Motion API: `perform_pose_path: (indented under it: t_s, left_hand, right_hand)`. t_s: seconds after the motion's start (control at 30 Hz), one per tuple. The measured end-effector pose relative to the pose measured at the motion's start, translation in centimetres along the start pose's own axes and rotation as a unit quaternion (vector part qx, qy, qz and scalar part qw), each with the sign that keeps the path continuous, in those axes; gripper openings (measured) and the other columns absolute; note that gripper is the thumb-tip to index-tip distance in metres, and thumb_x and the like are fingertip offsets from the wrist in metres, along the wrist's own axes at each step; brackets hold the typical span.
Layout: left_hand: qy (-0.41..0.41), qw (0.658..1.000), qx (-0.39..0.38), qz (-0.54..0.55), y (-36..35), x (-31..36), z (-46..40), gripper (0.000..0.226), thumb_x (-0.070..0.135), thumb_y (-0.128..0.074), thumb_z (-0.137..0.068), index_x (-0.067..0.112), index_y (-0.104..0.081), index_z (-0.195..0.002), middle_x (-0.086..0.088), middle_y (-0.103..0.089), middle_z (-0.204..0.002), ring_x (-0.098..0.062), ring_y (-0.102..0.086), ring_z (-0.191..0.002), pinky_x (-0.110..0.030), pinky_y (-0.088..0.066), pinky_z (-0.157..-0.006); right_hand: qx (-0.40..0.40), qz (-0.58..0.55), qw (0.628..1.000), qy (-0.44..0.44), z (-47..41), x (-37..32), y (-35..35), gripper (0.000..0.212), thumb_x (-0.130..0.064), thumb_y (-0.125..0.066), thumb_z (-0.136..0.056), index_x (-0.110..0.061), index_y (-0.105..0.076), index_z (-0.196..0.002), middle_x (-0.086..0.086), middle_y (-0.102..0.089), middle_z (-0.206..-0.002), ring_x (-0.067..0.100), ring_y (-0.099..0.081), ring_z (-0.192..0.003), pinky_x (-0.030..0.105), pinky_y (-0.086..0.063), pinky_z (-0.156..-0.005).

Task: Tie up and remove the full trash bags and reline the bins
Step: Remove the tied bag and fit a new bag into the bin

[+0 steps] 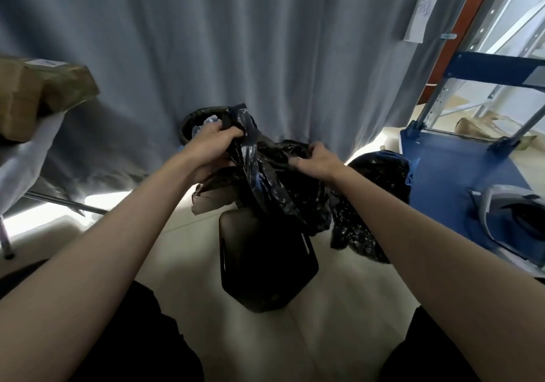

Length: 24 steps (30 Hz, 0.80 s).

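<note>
A black plastic trash bag (274, 187) hangs crumpled between my two hands above a black rectangular bin (265, 269) on the floor. My left hand (212, 145) grips the bag's upper edge. My right hand (317, 160) pinches another part of its rim. Behind my left hand stands a round black bin (191, 122) with a liner and some rubbish showing inside. To the right, a full black trash bag (380, 172) with a blue drawstring sits on the floor.
A grey curtain (265, 42) hangs close behind the bins. A blue platform cart (442, 175) with a grey headset (513, 213) on it stands at right, before metal shelving. At left, cardboard boxes (35, 92) rest on a white-covered table. My dark-trousered knees frame the floor.
</note>
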<state>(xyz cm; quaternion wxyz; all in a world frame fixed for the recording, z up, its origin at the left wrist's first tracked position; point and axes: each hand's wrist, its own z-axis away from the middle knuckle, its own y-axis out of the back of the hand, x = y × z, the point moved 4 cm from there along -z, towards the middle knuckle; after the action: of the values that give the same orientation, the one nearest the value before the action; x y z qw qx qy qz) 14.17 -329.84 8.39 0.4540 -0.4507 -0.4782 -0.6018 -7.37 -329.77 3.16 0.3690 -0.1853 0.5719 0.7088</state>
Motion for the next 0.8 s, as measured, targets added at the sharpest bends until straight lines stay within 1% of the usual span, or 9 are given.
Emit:
perform_pose_path:
  t_s: [0.1, 0.23, 0.3, 0.4, 0.47, 0.53, 0.67, 0.73, 0.8]
  left_hand:
    - [-0.007, 1.000, 0.019, -0.012, 1.1, -0.3, -0.6, 0.023, 0.015, -0.058, -0.093, 0.008, -0.065, -0.114, -0.004, -0.069, -0.086, -0.008, -0.066, -0.058, -0.019, -0.051, -0.050]
    - [-0.026, 0.998, 0.022, -0.053, 1.9, -1.1, -1.4, 0.020, 0.013, -0.068, -0.086, 0.009, -0.071, -0.106, -0.009, -0.069, -0.104, -0.011, -0.067, -0.071, -0.021, -0.053, -0.061]
    - [-0.010, 0.996, 0.025, -0.083, 2.4, -1.7, -1.7, 0.022, 0.012, -0.071, -0.083, 0.009, -0.071, -0.106, -0.010, -0.071, -0.106, -0.015, -0.068, -0.080, -0.021, -0.053, -0.067]
    - [0.046, 0.993, 0.000, -0.113, 2.1, -2.8, -1.6, 0.009, 0.011, -0.068, -0.086, 0.015, -0.067, -0.095, -0.006, -0.071, -0.094, -0.003, -0.067, -0.063, -0.013, -0.047, -0.049]
    - [0.080, 0.987, -0.040, -0.133, 1.2, -3.5, -1.3, 0.006, 0.013, -0.067, -0.088, 0.018, -0.065, -0.091, -0.004, -0.070, -0.090, -0.005, -0.065, -0.060, -0.014, -0.046, -0.046]
    - [0.103, 0.981, -0.101, -0.127, -0.2, -4.0, -0.9, 0.010, 0.013, -0.065, -0.089, 0.017, -0.066, -0.097, -0.009, -0.071, -0.096, -0.015, -0.067, -0.076, -0.023, -0.051, -0.062]
    - [0.125, 0.973, -0.177, -0.081, -3.3, -5.9, 0.1, 0.023, 0.007, -0.056, -0.094, 0.013, -0.065, -0.114, -0.010, -0.073, -0.109, -0.025, -0.069, -0.100, -0.035, -0.055, -0.091]
    - [0.141, 0.970, -0.181, -0.084, -4.5, -7.6, 0.4, 0.026, 0.007, -0.054, -0.095, 0.012, -0.061, -0.120, -0.014, -0.071, -0.112, -0.028, -0.068, -0.104, -0.040, -0.054, -0.094]
    - [0.158, 0.966, -0.175, -0.102, -5.2, -9.5, 0.6, 0.026, 0.008, -0.053, -0.097, 0.014, -0.059, -0.121, -0.014, -0.070, -0.109, -0.027, -0.069, -0.098, -0.039, -0.056, -0.089]
  right_hand:
    - [0.004, 0.065, 0.997, -0.029, -1.3, 2.3, -1.5, 0.080, -0.055, -0.063, -0.070, -0.009, -0.049, -0.134, 0.013, -0.058, -0.131, 0.033, -0.057, -0.119, 0.041, -0.047, -0.102]
    - [0.018, 0.088, 0.995, -0.034, -1.2, 3.0, -1.7, 0.033, -0.036, -0.057, -0.090, -0.005, -0.061, -0.103, 0.018, -0.063, -0.118, 0.036, -0.059, -0.111, 0.036, -0.048, -0.094]
    - [0.013, -0.018, 0.999, -0.037, -1.0, 2.4, -1.5, 0.038, -0.031, -0.054, -0.092, 0.001, -0.063, -0.110, 0.016, -0.065, -0.110, 0.033, -0.062, -0.105, 0.031, -0.048, -0.086]
    - [-0.047, -0.241, 0.968, -0.053, -0.6, 0.5, -1.3, 0.043, -0.030, -0.049, -0.089, 0.000, -0.063, -0.116, 0.012, -0.072, -0.094, 0.029, -0.070, -0.084, 0.041, -0.058, -0.083]
    - [-0.074, -0.303, 0.948, -0.057, 0.0, -0.7, -1.1, 0.028, -0.022, -0.045, -0.095, -0.003, -0.066, -0.098, 0.008, -0.072, -0.069, 0.021, -0.069, -0.059, 0.031, -0.060, -0.063]
    - [-0.097, -0.297, 0.949, -0.048, 0.8, -1.7, -1.0, 0.026, -0.014, -0.044, -0.097, -0.009, -0.063, -0.082, 0.005, -0.067, -0.054, 0.019, -0.064, -0.046, 0.025, -0.055, -0.049]
    - [-0.145, -0.232, 0.961, -0.051, 1.4, -1.1, -2.1, 0.032, -0.013, -0.042, -0.099, -0.011, -0.061, -0.073, 0.007, -0.065, -0.054, 0.019, -0.060, -0.038, 0.022, -0.049, -0.037]
    - [-0.157, -0.200, 0.965, -0.066, 1.6, 0.1, -3.1, 0.030, -0.017, -0.043, -0.100, -0.010, -0.062, -0.076, 0.007, -0.066, -0.058, 0.019, -0.062, -0.043, 0.022, -0.050, -0.040]
    - [-0.173, -0.176, 0.966, -0.070, 1.7, 1.3, -4.2, 0.026, -0.022, -0.048, -0.099, -0.009, -0.065, -0.084, 0.009, -0.070, -0.075, 0.022, -0.066, -0.062, 0.028, -0.056, -0.058]
